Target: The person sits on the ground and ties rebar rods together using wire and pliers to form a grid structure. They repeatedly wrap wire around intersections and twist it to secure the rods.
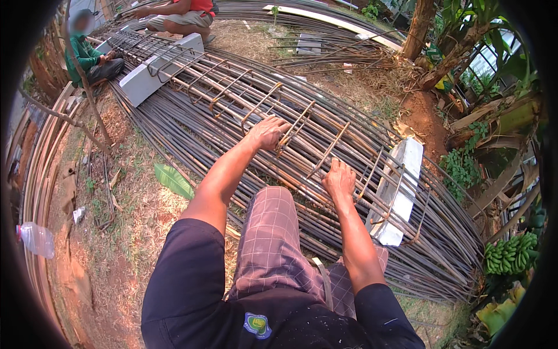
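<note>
A long rebar cage (pixel 232 96) lies in front of me, its rusty lengthwise bars crossed by several bent square stirrups (pixel 329 149). My left hand (pixel 269 132) is closed at a stirrup near the middle of the cage, fingers curled over the steel. Further right and nearer to me, my right hand (pixel 340 179) grips a long steel bar along the cage's near side, the fingers bent around it. The undersides of both hands are hidden. A white block (pixel 400 192) sits under the right end of the cage, and a pale grey block (pixel 142 81) supports its far left part.
Many loose steel bars (pixel 180 125) lie beneath the cage. At the far left sits a person in green (pixel 87 61); another in red (pixel 183 17) squats beyond. Tree trunks (pixel 421 29) and green bananas (pixel 511 254) stand at right, a plastic bottle (pixel 38 240) at left.
</note>
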The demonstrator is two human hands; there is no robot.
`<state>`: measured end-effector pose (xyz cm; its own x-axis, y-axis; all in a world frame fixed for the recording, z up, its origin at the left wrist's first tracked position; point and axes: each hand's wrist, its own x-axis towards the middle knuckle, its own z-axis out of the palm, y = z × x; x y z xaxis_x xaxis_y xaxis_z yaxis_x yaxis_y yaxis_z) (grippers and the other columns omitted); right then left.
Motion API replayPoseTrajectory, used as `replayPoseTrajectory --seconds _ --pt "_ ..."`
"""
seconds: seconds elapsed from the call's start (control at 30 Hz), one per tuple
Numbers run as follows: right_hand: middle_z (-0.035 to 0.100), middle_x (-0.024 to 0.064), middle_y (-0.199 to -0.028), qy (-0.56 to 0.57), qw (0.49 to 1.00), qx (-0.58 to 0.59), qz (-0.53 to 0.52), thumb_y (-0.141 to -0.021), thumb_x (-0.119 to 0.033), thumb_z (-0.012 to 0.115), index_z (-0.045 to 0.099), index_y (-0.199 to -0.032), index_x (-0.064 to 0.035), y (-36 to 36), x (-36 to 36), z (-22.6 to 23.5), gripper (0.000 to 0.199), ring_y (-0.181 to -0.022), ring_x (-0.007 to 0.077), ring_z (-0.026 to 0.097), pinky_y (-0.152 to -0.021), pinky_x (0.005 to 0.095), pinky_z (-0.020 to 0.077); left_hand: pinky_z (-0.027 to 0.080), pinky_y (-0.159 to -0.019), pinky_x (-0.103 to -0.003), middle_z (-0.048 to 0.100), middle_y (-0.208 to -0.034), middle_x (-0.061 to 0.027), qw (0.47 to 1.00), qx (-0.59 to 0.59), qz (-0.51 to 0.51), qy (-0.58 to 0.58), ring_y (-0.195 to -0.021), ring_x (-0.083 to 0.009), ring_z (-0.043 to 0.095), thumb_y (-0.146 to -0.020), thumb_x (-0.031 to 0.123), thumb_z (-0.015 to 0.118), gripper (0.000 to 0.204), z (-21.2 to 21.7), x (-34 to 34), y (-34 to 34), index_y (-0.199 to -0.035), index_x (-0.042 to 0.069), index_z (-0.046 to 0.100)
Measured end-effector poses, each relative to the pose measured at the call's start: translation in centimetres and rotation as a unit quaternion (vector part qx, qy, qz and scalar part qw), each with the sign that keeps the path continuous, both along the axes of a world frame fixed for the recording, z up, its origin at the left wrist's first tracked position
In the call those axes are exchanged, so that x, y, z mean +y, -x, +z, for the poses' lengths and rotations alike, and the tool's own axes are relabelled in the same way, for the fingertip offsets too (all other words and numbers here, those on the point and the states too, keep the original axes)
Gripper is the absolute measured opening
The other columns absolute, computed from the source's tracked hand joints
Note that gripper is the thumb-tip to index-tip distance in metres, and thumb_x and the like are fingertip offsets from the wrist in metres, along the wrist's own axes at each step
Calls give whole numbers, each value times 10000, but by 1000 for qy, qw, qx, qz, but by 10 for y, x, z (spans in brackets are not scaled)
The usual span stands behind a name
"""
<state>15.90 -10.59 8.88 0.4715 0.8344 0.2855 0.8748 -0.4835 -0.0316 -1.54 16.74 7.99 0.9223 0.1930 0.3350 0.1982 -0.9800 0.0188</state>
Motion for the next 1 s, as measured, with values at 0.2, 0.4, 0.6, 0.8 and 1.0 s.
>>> replayPoseTrajectory --seconds 0.2,0.4,0.6,0.8,1.0 --pt "726 156 -1003 38 996 78 -14 -818 -144 606 660 -1008 -77 1 4 15 208 -970 341 707 -821 499 530 451 -977 -430 626 -1083 -104 997 58 42 -26 -1104 -290 614 -774 236 741 488 10 -4 -2 -1221 100 600" --pt "685 145 -1075 39 998 49 -2 -805 -145 643 624 -1087 -81 3 1 8 290 -1001 355 666 -842 513 506 427 -1038 -420 626 -1174 -91 998 40 42 16 -1201 -270 585 -761 162 780 610 2 -4 6 -1334 130 572" --pt "632 140 -1144 14 1000 27 3 -751 -144 697 607 -1181 -91 -1 -7 0 442 -1094 358 604 -883 525 476 145 -1281 -500 231 -1663 -176 986 94 107 84 -1553 -341 195 -725 47 685 944 33 -8 31 -1587 215 340" --pt "659 103 -1099 58 997 50 -20 -727 -131 708 611 -1258 -112 7 1 10 540 -1073 323 617 -878 493 488 410 -1103 -448 556 -1307 -219 752 -423 449 232 -1264 -376 517 -840 212 699 500 -8 89 98 -1275 -3 581" --pt "657 96 -1116 58 996 57 -28 -711 -126 715 622 -1292 -128 12 2 17 589 -1104 307 606 -907 478 475 340 -1197 -499 367 -1606 -173 935 52 317 148 -1475 -333 373 -777 1 634 883 24 157 133 -1588 131 310"
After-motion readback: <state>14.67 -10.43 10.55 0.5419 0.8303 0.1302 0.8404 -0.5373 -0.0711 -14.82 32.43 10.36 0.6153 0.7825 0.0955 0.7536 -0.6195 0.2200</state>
